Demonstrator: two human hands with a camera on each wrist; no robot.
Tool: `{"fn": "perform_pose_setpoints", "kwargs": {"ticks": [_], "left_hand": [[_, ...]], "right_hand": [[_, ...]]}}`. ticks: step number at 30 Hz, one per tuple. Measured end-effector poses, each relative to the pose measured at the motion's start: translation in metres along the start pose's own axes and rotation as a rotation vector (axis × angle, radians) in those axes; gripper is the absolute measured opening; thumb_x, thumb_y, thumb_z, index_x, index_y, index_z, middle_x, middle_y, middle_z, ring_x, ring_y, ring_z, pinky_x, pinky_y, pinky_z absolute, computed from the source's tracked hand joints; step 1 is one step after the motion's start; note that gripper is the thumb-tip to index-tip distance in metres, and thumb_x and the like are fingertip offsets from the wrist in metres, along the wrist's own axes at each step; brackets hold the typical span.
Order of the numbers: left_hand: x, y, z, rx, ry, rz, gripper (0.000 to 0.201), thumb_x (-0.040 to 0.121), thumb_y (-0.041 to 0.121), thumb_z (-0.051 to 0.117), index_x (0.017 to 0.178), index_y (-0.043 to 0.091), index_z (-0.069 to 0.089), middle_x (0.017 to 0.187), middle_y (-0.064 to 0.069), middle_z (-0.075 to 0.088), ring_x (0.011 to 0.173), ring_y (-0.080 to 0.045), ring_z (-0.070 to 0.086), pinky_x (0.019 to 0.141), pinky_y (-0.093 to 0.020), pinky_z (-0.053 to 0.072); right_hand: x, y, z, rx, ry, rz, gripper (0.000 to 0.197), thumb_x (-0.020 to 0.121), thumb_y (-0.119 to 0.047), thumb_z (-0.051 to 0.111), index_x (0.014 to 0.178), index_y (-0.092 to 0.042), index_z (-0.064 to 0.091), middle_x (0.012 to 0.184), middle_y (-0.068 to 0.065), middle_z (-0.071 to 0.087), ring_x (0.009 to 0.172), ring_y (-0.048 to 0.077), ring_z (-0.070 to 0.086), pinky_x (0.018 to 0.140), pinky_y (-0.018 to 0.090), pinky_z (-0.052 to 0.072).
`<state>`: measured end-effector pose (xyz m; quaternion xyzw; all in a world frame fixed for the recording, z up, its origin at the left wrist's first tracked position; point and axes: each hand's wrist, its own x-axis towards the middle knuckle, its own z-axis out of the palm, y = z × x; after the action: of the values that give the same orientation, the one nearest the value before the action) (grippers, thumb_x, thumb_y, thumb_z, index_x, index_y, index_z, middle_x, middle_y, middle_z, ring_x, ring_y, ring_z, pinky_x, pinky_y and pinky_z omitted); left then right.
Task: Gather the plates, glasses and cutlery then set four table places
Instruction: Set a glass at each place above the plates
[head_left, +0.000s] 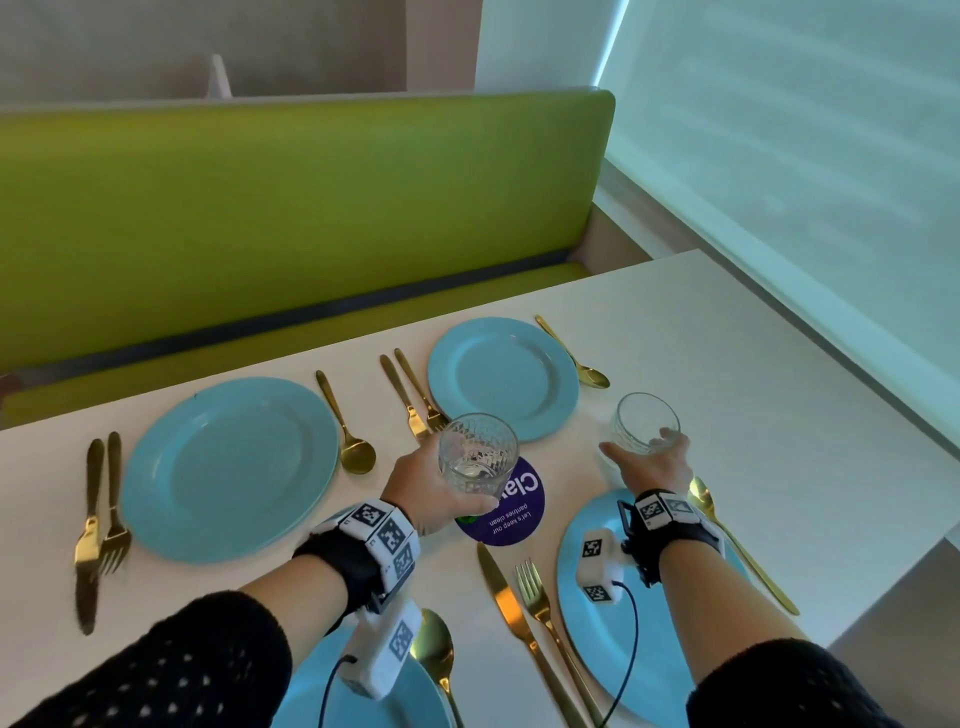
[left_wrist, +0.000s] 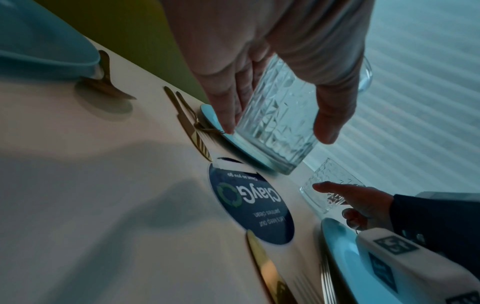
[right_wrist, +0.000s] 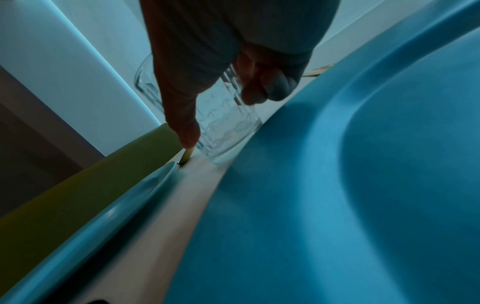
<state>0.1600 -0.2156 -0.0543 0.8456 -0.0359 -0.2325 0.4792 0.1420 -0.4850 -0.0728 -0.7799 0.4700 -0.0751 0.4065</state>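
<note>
At centre frame the left hand (head_left: 434, 486) wraps thumb and fingers around a cut-pattern clear glass (head_left: 478, 453), held above the round purple sticker (head_left: 511, 512). To the right, the right hand (head_left: 655, 462) curls round a second ribbed glass (head_left: 645, 423); its base seems to touch the white table (head_left: 753, 395), though the wrist view is dim. Smooth blue plates (head_left: 228, 467) lie flanked by shiny gold forks (head_left: 111, 512), knives and spoons (head_left: 345, 426).

free: bare table (head_left: 727, 364) far right | blocked: plates (head_left: 501, 376), cutlery (head_left: 413, 397)
</note>
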Motion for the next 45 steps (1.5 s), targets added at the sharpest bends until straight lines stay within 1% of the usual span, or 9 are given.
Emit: {"fn": "perform_pose_setpoints", "kwargs": {"ticks": [13, 19, 22, 27, 31, 35, 39, 42, 45], "left_hand": [[0.003, 0.004, 0.030, 0.067, -0.047, -0.007, 0.090, 0.055, 0.029, 0.088, 0.133, 0.022, 0.044, 0.125, 0.000, 0.061, 0.113, -0.016, 0.057, 0.090, -0.019, 0.044], [0.003, 0.004, 0.038, 0.077, -0.044, -0.004, 0.088, 0.058, 0.024, 0.087, 0.134, 0.019, 0.043, 0.126, -0.001, 0.060, 0.101, -0.008, 0.050, 0.084, -0.016, 0.039], [0.002, 0.003, 0.045, 0.060, -0.043, -0.018, 0.089, 0.058, 0.022, 0.087, 0.135, 0.018, 0.042, 0.128, -0.002, 0.059, 0.105, -0.011, 0.053, 0.084, -0.016, 0.039], [-0.001, 0.003, 0.047, 0.084, -0.054, -0.026, 0.098, 0.058, 0.022, 0.088, 0.140, 0.019, 0.034, 0.135, -0.004, 0.053, 0.123, -0.021, 0.051, 0.092, -0.020, 0.040], [-0.011, 0.005, 0.034, 0.125, -0.055, -0.053, 0.121, 0.054, 0.027, 0.089, 0.149, 0.015, 0.015, 0.152, -0.005, 0.032, 0.137, -0.023, 0.036, 0.108, -0.033, 0.036], [-0.039, 0.003, 0.008, 0.109, 0.037, -0.040, 0.119, 0.057, 0.028, 0.088, 0.149, 0.012, 0.013, 0.153, -0.009, 0.031, 0.139, -0.023, 0.034, 0.111, -0.034, 0.033], [-0.083, -0.017, -0.023, -0.046, 0.127, -0.020, 0.095, 0.070, 0.022, 0.081, 0.145, 0.010, 0.024, 0.142, -0.010, 0.044, 0.127, -0.022, 0.047, 0.104, -0.030, 0.037], [-0.121, -0.043, -0.049, -0.108, 0.160, -0.023, 0.071, 0.078, 0.021, 0.073, 0.137, 0.009, 0.037, 0.120, -0.006, 0.056, 0.099, -0.019, 0.055, 0.090, -0.026, 0.041], [-0.164, -0.078, -0.078, -0.088, 0.175, -0.012, 0.049, 0.081, 0.019, 0.068, 0.126, 0.010, 0.048, 0.103, 0.001, 0.053, 0.078, -0.015, 0.052, 0.079, -0.021, 0.038]], "right_hand": [[-0.002, 0.015, -0.018, -0.060, -0.068, -0.039, 0.113, 0.063, -0.031, 0.085, 0.148, -0.017, 0.013, 0.144, 0.012, 0.045, 0.134, 0.031, 0.041, 0.109, 0.043, 0.035], [-0.004, 0.024, -0.030, -0.068, -0.056, -0.060, 0.113, 0.063, -0.032, 0.085, 0.149, -0.018, 0.013, 0.143, 0.011, 0.045, 0.133, 0.030, 0.041, 0.110, 0.044, 0.035], [-0.006, 0.027, -0.035, -0.065, -0.048, -0.073, 0.113, 0.062, -0.032, 0.086, 0.148, -0.018, 0.014, 0.143, 0.012, 0.045, 0.132, 0.030, 0.042, 0.110, 0.045, 0.036], [-0.017, 0.030, -0.049, -0.057, -0.032, -0.102, 0.112, 0.061, -0.029, 0.087, 0.148, -0.017, 0.016, 0.143, 0.013, 0.045, 0.132, 0.030, 0.043, 0.109, 0.042, 0.036], [-0.034, 0.033, -0.060, -0.075, -0.025, -0.123, 0.111, 0.062, -0.027, 0.087, 0.148, -0.016, 0.017, 0.144, 0.014, 0.042, 0.133, 0.030, 0.041, 0.109, 0.042, 0.037], [-0.067, 0.030, -0.068, -0.102, -0.017, -0.150, 0.104, 0.068, -0.022, 0.083, 0.148, -0.012, 0.018, 0.146, 0.015, 0.039, 0.135, 0.030, 0.038, 0.110, 0.038, 0.033], [-0.120, 0.018, -0.061, -0.095, -0.020, -0.196, 0.090, 0.072, -0.020, 0.079, 0.145, -0.011, 0.027, 0.143, 0.015, 0.043, 0.132, 0.029, 0.041, 0.108, 0.037, 0.033], [-0.174, 0.003, -0.043, -0.110, -0.079, -0.234, 0.072, 0.076, -0.021, 0.077, 0.138, -0.012, 0.040, 0.132, 0.014, 0.053, 0.121, 0.028, 0.051, 0.102, 0.037, 0.039], [-0.239, -0.011, -0.014, -0.132, -0.160, -0.283, 0.061, 0.075, -0.020, 0.077, 0.129, -0.012, 0.051, 0.123, 0.012, 0.060, 0.111, 0.026, 0.057, 0.095, 0.033, 0.042]]}}
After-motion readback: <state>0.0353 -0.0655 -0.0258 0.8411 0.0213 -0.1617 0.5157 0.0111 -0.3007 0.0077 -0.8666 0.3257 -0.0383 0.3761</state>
